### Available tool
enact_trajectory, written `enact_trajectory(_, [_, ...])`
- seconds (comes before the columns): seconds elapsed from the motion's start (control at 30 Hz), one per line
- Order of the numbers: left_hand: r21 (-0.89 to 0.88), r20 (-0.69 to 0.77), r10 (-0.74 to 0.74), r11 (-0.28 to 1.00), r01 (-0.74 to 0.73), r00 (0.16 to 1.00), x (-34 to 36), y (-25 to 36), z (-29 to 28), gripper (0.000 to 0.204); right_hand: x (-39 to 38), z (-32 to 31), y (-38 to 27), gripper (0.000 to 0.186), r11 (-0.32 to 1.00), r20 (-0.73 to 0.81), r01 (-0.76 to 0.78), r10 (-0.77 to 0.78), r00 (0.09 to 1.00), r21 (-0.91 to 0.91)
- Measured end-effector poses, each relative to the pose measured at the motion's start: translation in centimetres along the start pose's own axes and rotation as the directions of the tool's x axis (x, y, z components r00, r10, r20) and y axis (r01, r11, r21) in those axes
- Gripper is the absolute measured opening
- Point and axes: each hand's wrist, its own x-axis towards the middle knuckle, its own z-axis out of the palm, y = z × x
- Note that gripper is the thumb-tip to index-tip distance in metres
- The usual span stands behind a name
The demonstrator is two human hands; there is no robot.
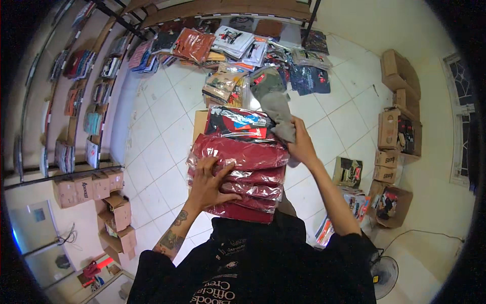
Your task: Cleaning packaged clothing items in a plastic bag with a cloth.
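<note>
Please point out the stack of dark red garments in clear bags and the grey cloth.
stack of dark red bagged garments (248, 152), head view, top bag's middle
grey cloth (281, 114), head view, its folded middle

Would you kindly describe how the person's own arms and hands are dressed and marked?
Both hands are bare, without gloves. The left forearm carries dark tattoos near the wrist and further up. The right forearm is bare with no markings visible. Both arms emerge from short black sleeves of a black shirt with pale lettering.

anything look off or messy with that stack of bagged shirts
The stack of dark red bagged shirts sits fairly square under the left hand. The odd one is the grey-green garment in the right hand: unbagged and hanging loose. More packs lie scattered on the floor.
</note>
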Motion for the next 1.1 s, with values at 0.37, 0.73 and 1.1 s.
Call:
enact_trajectory(0.37, [0.173,-0.002,-0.137,0.976,0.135,0.991,5.0,3.2,-0.4,0.108,-0.9,-0.7,-2.7,0.039,0.774,0.056,-0.159,0.158,0.986,0.612])
enact_trajectory(0.73, [0.067,0.146,-0.078,0.995,0.069,0.986,1.7,3.6,-0.1,0.143,-4.8,-3.7,0.2,0.037,0.307,0.414,-0.386,-0.029,0.910,0.870])
enact_trajectory(1.1, [0.182,0.315,0.159,0.958,-0.224,0.936,3.8,-0.2,-2.8,0.121,-14.1,-8.1,1.5,0.065,-0.104,-0.094,0.145,0.385,0.918,0.984])
